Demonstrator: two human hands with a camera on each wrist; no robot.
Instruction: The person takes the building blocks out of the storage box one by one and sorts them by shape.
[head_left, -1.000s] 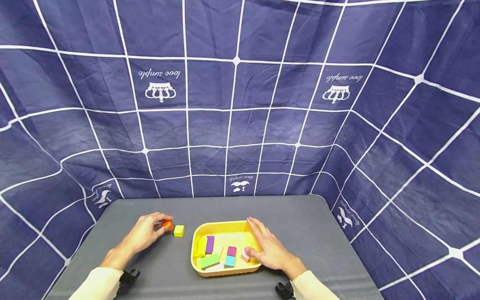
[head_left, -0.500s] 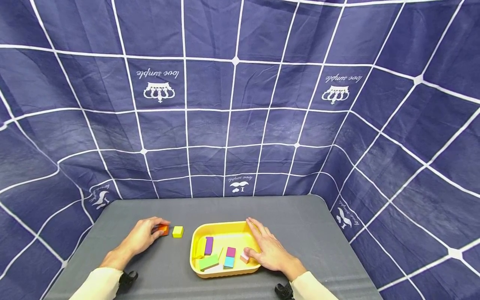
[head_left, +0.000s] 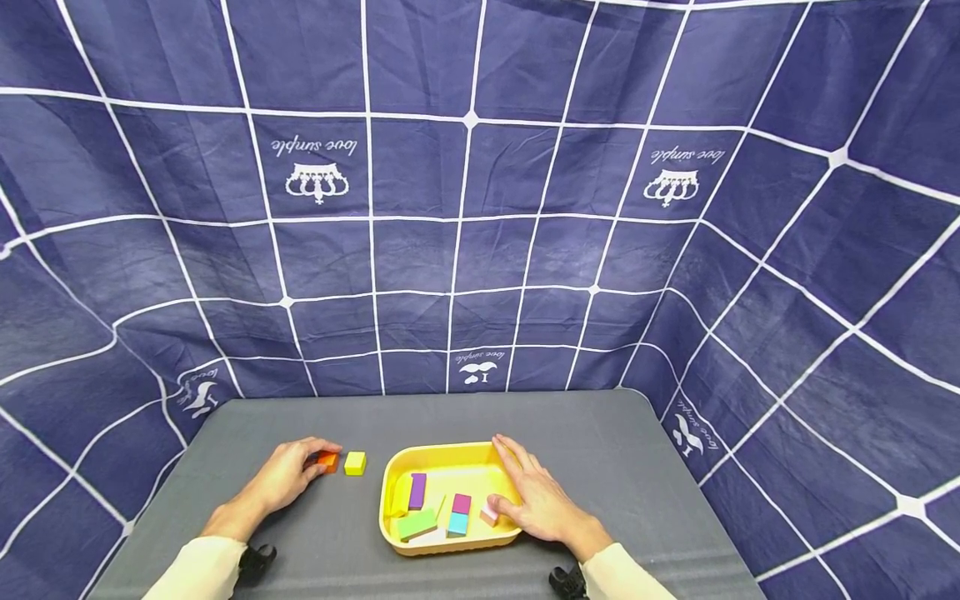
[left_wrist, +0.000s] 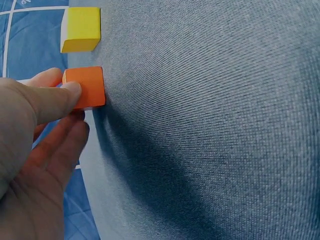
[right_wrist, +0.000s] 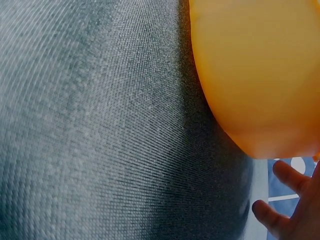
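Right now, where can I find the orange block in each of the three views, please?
Head: the orange block is lower left, in the left grip, beside the yellow block.
Left wrist: upper left, below the yellow block in the picture.
Right wrist: not in it.
Shared landmark: the gray tabletop, which shows in all three.

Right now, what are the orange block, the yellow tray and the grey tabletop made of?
Orange block: painted wood, perhaps, or plastic; smooth, evenly coloured faces with softened edges fit both.
Yellow tray: most likely smooth plastic, since its curved wall runs seamlessly round the corner.
Grey tabletop: its surface looks like matt fabric, because a fine woven grain shows up close.
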